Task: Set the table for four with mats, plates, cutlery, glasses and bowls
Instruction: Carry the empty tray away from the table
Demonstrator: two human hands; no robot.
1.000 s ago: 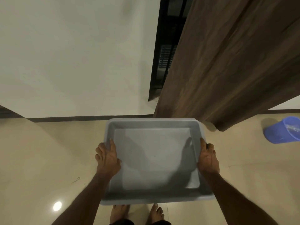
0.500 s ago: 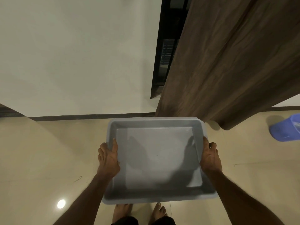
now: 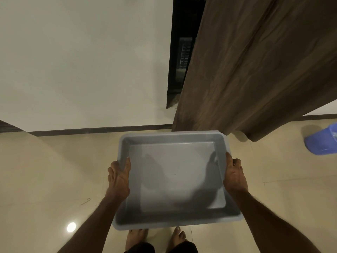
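Both hands on the tub — carried level over the floor, nothing in it.

Left hand [image 3: 118, 177] and right hand [image 3: 234, 177] curl over the side rims of the tub [image 3: 173, 139], thumbs on top, fingers hidden beneath. Since a second ago the grip holds, the curtain [image 3: 255, 70] has slid right, and the bucket [image 3: 322, 141] is now cut off at the edge — bare feet half hidden below.

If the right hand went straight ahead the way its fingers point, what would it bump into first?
Probably the brown curtain. The right hand grips the grey tub's side, pointing forward at the curtain's bottom edge, though depth is hard to judge.
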